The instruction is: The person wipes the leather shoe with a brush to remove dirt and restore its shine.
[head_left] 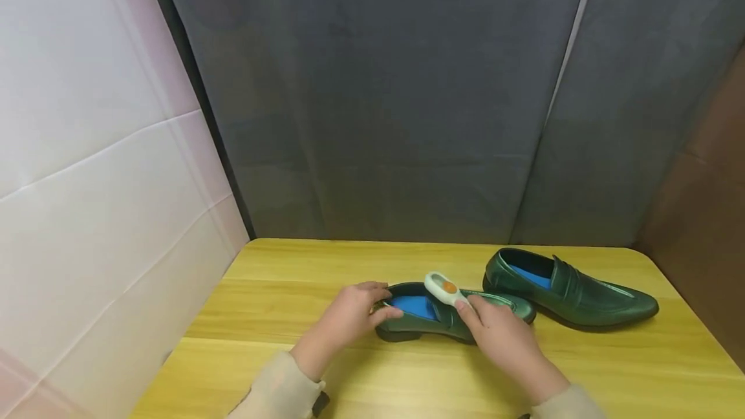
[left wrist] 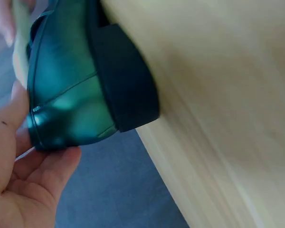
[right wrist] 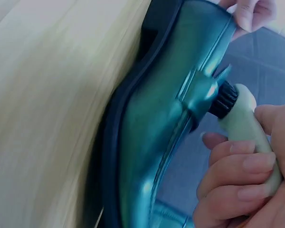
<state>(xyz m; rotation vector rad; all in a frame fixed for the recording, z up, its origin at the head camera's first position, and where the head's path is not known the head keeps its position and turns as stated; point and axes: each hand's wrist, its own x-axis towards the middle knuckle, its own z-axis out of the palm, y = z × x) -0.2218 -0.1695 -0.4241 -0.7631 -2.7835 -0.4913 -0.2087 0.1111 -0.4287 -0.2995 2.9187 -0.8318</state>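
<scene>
A green loafer (head_left: 399,326) with a blue insole (head_left: 414,306) stands on the table, toe to the right. My left hand (head_left: 349,317) grips its heel; the left wrist view shows thumb and fingers around the back rim, above the dark heel block (left wrist: 128,78). In my right hand (head_left: 502,335) is a small brush (head_left: 435,284) with a pale handle and an orange patch. The right wrist view shows its dark bristles (right wrist: 223,100) at the strap across the loafer's upper, with fingers (right wrist: 237,166) curled around the handle.
A second green loafer (head_left: 602,302) stands to the right, just behind the first one's toe. The yellow wooden table (head_left: 279,277) ends at a dark grey partition (head_left: 378,115). A white panel (head_left: 87,115) stands on the left, a brown one (head_left: 707,212) on the right.
</scene>
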